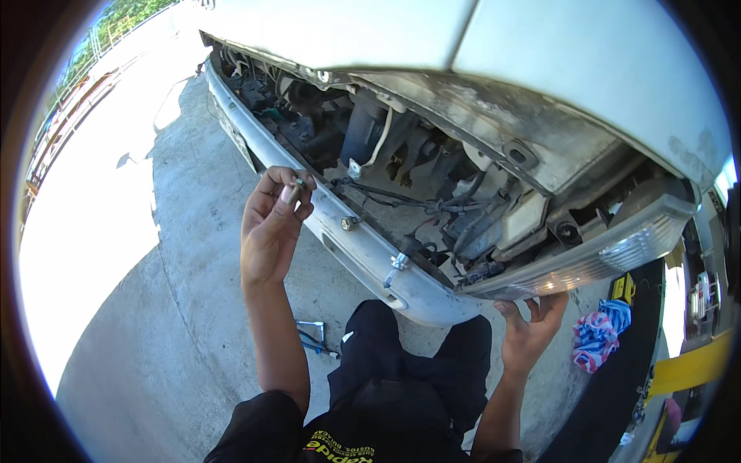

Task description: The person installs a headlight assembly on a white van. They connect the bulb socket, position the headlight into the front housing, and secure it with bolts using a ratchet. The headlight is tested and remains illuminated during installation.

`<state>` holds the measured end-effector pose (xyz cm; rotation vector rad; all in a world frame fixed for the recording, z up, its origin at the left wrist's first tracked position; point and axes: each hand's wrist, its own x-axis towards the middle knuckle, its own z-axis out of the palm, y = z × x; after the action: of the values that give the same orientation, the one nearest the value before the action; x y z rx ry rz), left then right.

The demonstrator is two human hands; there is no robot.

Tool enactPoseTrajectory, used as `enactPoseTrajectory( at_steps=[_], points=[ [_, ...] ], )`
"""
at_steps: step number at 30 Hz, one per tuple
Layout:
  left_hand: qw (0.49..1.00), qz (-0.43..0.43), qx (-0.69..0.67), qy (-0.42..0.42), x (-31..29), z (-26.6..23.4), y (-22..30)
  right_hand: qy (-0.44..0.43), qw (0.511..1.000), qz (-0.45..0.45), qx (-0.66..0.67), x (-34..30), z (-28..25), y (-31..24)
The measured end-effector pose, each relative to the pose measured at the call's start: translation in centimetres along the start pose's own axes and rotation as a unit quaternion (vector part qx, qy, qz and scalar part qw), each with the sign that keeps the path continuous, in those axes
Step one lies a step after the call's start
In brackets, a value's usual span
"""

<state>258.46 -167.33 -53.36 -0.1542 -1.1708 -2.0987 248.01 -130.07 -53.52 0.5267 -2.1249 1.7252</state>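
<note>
My left hand [272, 228] is raised over the bumper [434, 299]. Its thumb and fingers pinch a small metallic piece [296, 190], bolt-like with a greenish tip, too small to identify surely. Beneath the clear ribbed headlight [610, 258], my right hand [531, 332] grips the lower edge, fingertips partly hidden behind it. The headlight sits at the right corner of the white vehicle's open front. Resting on the bumper's top are a small round metal fitting [350, 223] and a shiny metal piece [399, 261].
Dark wiring [394, 197] runs across the exposed front cavity under the white body panel [571, 54]. On the concrete floor lie a small tray [312, 332] with a blue-handled tool, a striped cloth [596, 339] and a yellow-black box [622, 288]. A yellow frame [691, 363] stands at right.
</note>
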Motion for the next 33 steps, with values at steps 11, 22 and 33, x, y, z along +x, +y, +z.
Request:
enactPoseTrajectory(
  at_steps=[11,22,33],
  points=[
    [0.933,-0.079,0.138,-0.324,-8.4,24.9,-7.0,0.045,0.990,-0.134,-0.003,-0.2,0.1,4.5],
    [0.934,-0.178,0.224,-0.215,-8.5,26.8,-8.4,-0.030,0.985,-0.170,0.030,2.3,-6.9,1.9],
    [0.934,-0.133,0.228,-0.240,-8.1,25.2,-8.8,-0.082,0.909,-0.299,0.277,3.9,-6.3,2.7]
  ],
)
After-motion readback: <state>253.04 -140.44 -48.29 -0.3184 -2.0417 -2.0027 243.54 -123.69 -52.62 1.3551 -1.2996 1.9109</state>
